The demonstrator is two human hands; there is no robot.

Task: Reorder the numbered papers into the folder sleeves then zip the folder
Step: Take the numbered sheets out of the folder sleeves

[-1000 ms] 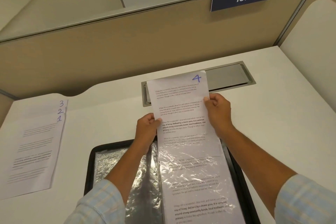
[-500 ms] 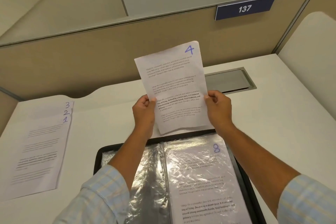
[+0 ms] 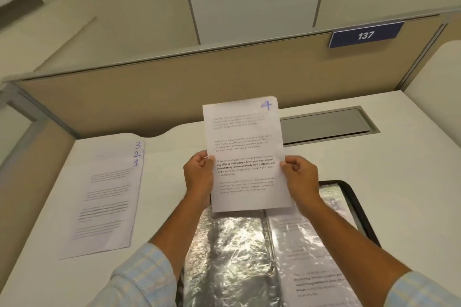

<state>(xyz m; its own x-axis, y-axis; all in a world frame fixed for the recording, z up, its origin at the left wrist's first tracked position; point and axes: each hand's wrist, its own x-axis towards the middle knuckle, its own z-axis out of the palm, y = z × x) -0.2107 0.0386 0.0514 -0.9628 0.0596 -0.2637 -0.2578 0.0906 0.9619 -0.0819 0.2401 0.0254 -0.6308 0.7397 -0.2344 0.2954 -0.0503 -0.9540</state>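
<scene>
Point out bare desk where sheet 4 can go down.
Bare desk lies between the stacked sheets 1-3 and the open folder, and right of the folder, in front of the grey hatch. The centre is crowded: folder, both forearms, and sheet 4 held by the left hand and right hand.

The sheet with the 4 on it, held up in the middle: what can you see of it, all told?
The sheet is thin white paper, portrait, with a handwritten blue 4 in its upper right corner and four blocks of small printed text, the third partly bold. It looks flat and unfolded, faces the camera, and hangs in the air over the far end of the open folder. The left hand pinches its left edge and the right hand its right edge, below the middle.
</scene>
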